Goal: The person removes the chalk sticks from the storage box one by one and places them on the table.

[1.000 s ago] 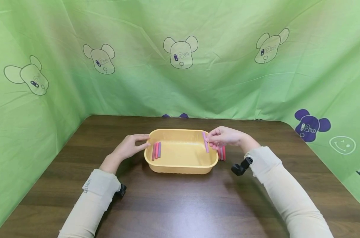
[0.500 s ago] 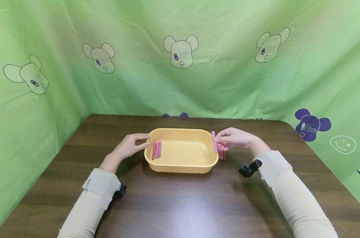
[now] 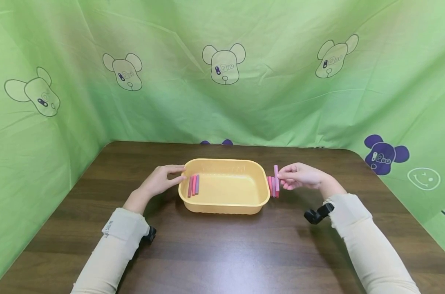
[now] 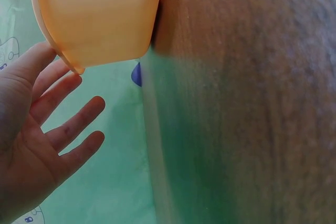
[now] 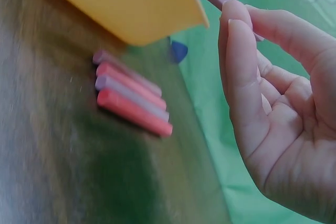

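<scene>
Green cloth (image 3: 152,114) with cartoon animal heads rises behind the brown wooden table (image 3: 222,253) on my feed, and straight to the hands we go. Right hand (image 3: 299,175) has a purple stick (image 3: 276,179) pinched between thumb and fingertips, up off the wood, just right of the tray! Left hand (image 3: 157,181) is relaxed, fingers touching the left end of the yellow tray (image 3: 222,209) without closing round it. Moving outward: three sticks (image 3: 193,185) lie side by side inside the tray, up at its left end, and beyond its right end I count a row of four sticks (image 5: 133,98) on the table, close together, the pinched one hovering above them. So here's my tally: three in, four out, one in the air. I'd call it partway through, the held stick not yet set down, and both groups neatly lined up.
</scene>
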Demonstrator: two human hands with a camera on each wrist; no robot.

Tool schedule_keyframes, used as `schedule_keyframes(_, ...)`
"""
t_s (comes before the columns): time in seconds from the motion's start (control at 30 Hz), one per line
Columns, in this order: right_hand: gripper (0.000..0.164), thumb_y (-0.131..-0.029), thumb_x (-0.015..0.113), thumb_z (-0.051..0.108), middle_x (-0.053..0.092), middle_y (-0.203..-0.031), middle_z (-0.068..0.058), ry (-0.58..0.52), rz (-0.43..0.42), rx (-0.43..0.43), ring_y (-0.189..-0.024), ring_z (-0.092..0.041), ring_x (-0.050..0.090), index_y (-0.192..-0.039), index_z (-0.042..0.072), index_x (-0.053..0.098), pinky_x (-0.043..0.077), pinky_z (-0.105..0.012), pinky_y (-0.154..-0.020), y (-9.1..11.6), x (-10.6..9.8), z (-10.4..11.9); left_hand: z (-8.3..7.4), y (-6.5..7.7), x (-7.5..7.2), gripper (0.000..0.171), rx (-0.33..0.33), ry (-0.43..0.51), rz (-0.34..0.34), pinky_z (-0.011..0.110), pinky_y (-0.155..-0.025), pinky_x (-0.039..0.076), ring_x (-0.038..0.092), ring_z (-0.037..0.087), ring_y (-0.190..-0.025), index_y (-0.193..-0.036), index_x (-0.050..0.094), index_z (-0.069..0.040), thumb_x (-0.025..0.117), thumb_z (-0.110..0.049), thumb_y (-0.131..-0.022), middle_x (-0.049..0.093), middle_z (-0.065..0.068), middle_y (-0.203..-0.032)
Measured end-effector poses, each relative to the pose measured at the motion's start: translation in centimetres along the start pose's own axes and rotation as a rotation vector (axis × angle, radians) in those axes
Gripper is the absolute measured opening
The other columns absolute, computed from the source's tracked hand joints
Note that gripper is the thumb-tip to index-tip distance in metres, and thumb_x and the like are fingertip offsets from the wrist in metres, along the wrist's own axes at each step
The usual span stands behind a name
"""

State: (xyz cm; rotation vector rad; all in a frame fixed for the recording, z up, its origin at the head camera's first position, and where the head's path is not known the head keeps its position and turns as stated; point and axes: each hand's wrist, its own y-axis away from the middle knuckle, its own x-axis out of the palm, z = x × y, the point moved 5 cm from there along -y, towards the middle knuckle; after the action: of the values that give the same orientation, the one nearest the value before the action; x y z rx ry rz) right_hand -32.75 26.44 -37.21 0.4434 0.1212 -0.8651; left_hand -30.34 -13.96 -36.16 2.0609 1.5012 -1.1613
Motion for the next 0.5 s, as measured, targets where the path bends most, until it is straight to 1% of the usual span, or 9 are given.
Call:
schedule_keyframes(0.13,0.016,-0.097,0.048,0.014,0.064,-0.076,0.007,-0.021,0.001,0.010,-0.069,0.000,0.062,-0.089,0.016,0.062,0.057,-0.020,-0.070,0.3,-0.4,-1.0,0.0,0.0,0.1,0.043,-0.001,-0.001,0.002,0.047,-0.108,0.038,0.048,0.031,-0.128,-0.127,0.058,-0.006,0.064,-0.024,-0.088,0.057,0.014,-0.132)
schedule_keyframes(0.23,0.016,-0.097,0.048,0.015,0.064,-0.076,0.007,-0.030,-0.004,0.026,-0.069,-0.001,0.062,-0.088,0.014,0.061,0.057,-0.021,-0.071,0.4,-0.6,-1.8,0.0,0.0,0.1,0.043,-0.002,0.002,0.004,0.047,-0.108,0.039,0.048,0.031,-0.128,-0.127,0.058,-0.005,0.064,-0.024,-0.088,0.057,0.014,-0.132)
schedule_keyframes(0.5,0.016,-0.097,0.048,0.015,0.064,-0.078,0.007,-0.060,-0.005,0.055,-0.069,0.000,0.063,-0.089,0.014,0.061,0.056,-0.018,-0.070,0.6,-1.1,-3.4,-0.1,0.1,0.1,0.043,0.001,-0.001,0.003,0.046,-0.108,0.039,0.048,0.031,-0.128,-0.127,0.058,-0.005,0.064,-0.024,-0.088,0.057,0.014,-0.132)
